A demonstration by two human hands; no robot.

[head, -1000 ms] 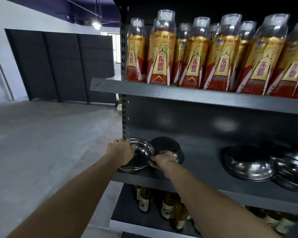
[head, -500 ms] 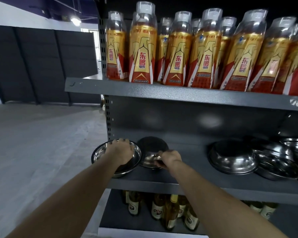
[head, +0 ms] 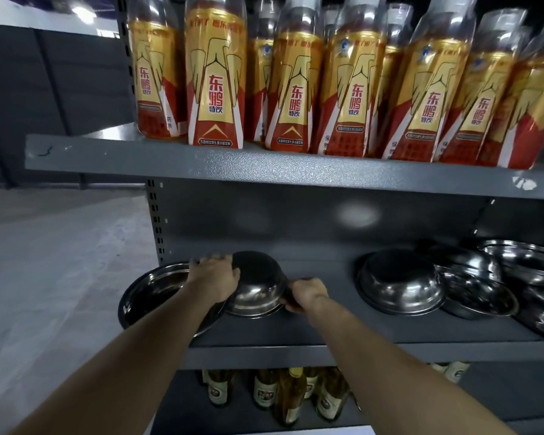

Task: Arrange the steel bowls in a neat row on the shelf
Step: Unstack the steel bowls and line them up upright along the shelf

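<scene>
Grey metal shelf (head: 296,328), energy drink bottles (head: 215,83) lined up above, beer bottles (head: 264,394) below. At the left end, the left hand (head: 214,279) curls over the far rim of an upright bowl (head: 151,293) that juts past the shelf edge. The right hand (head: 305,293) pinches the rim of an upside-down bowl (head: 256,287) leaning on it. Well apart to the right, another upside-down bowl (head: 399,282) and a jumbled pile of bowls (head: 500,277). By my reckoning it's early going: no row yet, most bowls need placing.
</scene>
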